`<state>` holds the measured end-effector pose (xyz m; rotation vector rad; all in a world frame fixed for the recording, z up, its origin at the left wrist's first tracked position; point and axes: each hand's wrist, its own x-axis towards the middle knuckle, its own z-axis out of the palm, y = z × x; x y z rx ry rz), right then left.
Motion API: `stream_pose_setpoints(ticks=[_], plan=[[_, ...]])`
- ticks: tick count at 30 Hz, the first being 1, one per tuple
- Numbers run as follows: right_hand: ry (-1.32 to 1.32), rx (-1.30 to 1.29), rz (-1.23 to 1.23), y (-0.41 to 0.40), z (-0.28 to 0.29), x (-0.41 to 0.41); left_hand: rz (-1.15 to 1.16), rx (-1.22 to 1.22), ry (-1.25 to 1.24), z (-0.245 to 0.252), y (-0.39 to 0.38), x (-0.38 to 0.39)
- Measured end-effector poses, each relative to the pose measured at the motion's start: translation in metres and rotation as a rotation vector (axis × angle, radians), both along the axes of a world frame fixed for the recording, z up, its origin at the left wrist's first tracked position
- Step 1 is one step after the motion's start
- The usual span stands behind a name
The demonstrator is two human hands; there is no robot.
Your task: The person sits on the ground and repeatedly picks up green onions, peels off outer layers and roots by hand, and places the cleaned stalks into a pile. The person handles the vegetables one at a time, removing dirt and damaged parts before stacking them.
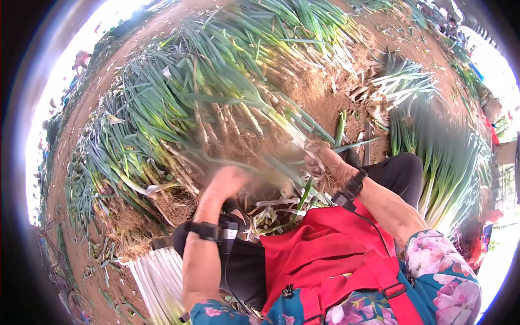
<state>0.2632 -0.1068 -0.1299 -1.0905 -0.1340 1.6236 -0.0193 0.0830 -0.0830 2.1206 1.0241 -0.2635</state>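
My right hand [329,164] is closed around the root end of a long green onion [280,120], whose leaves reach up and to the left over the pile. My left hand [232,180] is blurred in front of my knees, beside a blurred strip of leaf; whether it grips that strip I cannot tell. Beyond both hands lies a big heap of unpeeled green onions [162,101] with brown, earthy roots. Stripped peelings [266,217] lie between my feet, above the red apron [325,252].
Peeled white stalks [156,280] lie at the lower left by my knee. Cleaned green onions [438,162] are bundled at my right, with a smaller bunch [406,83] farther off. Bare soil [410,44] with leaf scraps surrounds the heap. A person [81,61] shows at the far left edge.
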Motion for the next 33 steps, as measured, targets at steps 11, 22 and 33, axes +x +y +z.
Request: stream_pose_setpoints(ticks=[11, 22, 33], plan=[[-0.341, 0.3, 0.122, -0.045, 0.056, -0.044, 0.68, -0.822, -1.205, 0.021, 0.024, 0.086], [-1.775, -0.081, 1.33, -0.037, 0.004, 0.035, 0.608, -0.617, -1.194, 0.018, 0.015, 0.097], [-1.098, 0.378, 0.176, 0.046, 0.11, 0.023, 0.168, -0.529, -0.954, 0.013, -0.057, 0.121]])
